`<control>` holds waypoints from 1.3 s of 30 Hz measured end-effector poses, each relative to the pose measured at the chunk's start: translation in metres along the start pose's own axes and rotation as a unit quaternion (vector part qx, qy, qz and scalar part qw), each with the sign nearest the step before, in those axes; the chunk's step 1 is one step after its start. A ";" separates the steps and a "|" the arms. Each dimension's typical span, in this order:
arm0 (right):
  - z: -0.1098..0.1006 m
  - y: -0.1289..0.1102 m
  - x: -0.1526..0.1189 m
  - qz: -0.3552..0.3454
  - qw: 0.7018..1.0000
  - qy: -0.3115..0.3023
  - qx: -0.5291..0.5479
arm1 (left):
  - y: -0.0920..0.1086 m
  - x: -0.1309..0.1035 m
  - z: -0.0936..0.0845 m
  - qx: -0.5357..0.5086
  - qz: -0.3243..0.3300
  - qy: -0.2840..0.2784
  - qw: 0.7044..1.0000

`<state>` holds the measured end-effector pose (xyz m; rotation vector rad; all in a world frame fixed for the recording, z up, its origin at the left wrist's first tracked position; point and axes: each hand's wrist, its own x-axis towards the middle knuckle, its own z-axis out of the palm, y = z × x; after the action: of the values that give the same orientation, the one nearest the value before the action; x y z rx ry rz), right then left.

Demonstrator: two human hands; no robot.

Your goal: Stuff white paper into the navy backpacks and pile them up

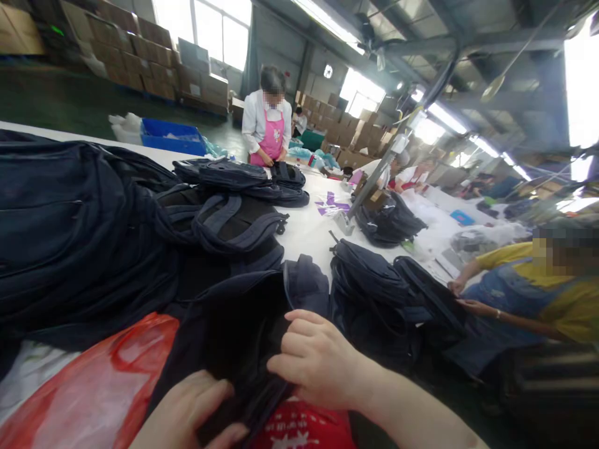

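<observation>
A dark navy backpack [234, 312] lies open in front of me, its black inside showing. My right hand [311, 355] has its fingers curled and pressed together on the right edge of the opening, gripping the fabric. At the lower left, my left hand [199, 405] reaches over the near part of the bag with thumb and fingers apart. Its fingertips touch or hover over the dark lining; which of the two I cannot tell. Red cloth with white print [304, 427] shows below the bag.
Navy backpacks [70, 218] are heaped on the left, more [374, 274] on the right. A red plastic bag [107, 380] lies lower left. One person [269, 128] works across the white table [304, 234], another [519, 293] at the right. A metal post [374, 181] rises from the table.
</observation>
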<state>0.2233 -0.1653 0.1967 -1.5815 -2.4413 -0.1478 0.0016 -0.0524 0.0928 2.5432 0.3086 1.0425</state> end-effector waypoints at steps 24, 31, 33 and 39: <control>0.087 0.233 -0.195 0.595 0.795 0.092 -0.072 | -0.008 0.053 0.017 0.016 -0.020 -0.076 0.997; 0.111 0.272 -0.247 0.686 0.722 -0.034 -0.085 | 0.004 0.066 0.024 0.107 0.029 -0.039 0.993; 0.121 0.286 -0.258 0.683 0.721 -0.079 -0.087 | 0.006 0.062 0.024 0.138 0.033 -0.002 0.990; 0.154 0.330 -0.292 0.655 0.725 -0.182 -0.107 | 0.010 0.054 0.023 0.148 0.034 0.091 0.984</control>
<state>0.6175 -0.2563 -0.0370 -3.2046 -0.8888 0.1592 0.0562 -0.0493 0.1162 2.7367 0.4594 1.3496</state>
